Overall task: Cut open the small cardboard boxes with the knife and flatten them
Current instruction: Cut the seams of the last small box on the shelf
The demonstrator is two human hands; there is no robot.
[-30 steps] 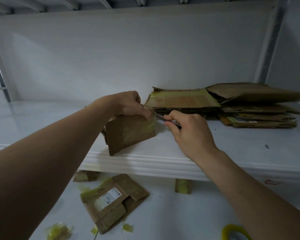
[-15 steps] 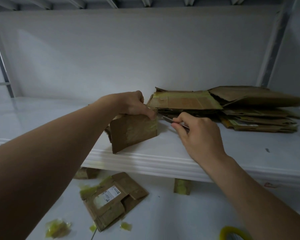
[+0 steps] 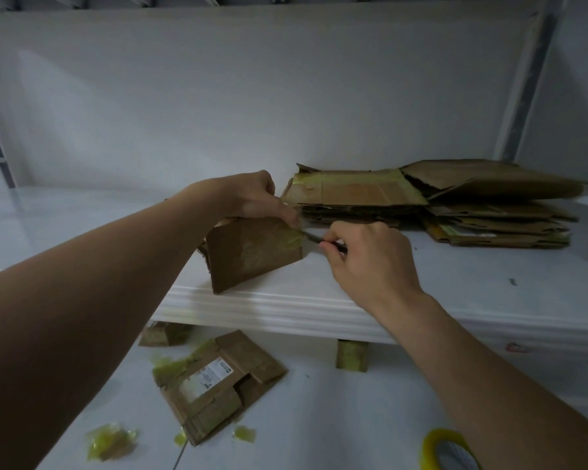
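Note:
A small brown cardboard box (image 3: pixel 252 254) with yellowish tape stands near the front edge of a white shelf (image 3: pixel 319 307). My left hand (image 3: pixel 252 198) grips its top edge from above, fingers curled over the upper right corner. My right hand (image 3: pixel 367 259) pinches a thin knife (image 3: pixel 314 237). The blade points left and its tip meets the taped right corner of the box. Behind, a stack of flattened cardboard boxes (image 3: pixel 438 205) lies on the shelf.
On the floor below lie a flattened box with a white label (image 3: pixel 218 381), scraps of yellow tape (image 3: pixel 111 440), a small box (image 3: pixel 163 334) under the shelf edge, another taped piece (image 3: pixel 352 356) and a tape roll (image 3: pixel 450 451) at the bottom right. A white wall backs the shelf.
My right hand and the knife have shifted slightly, with the blade tip staying at the box's taped right corner. My left hand keeps its hold on the box top.

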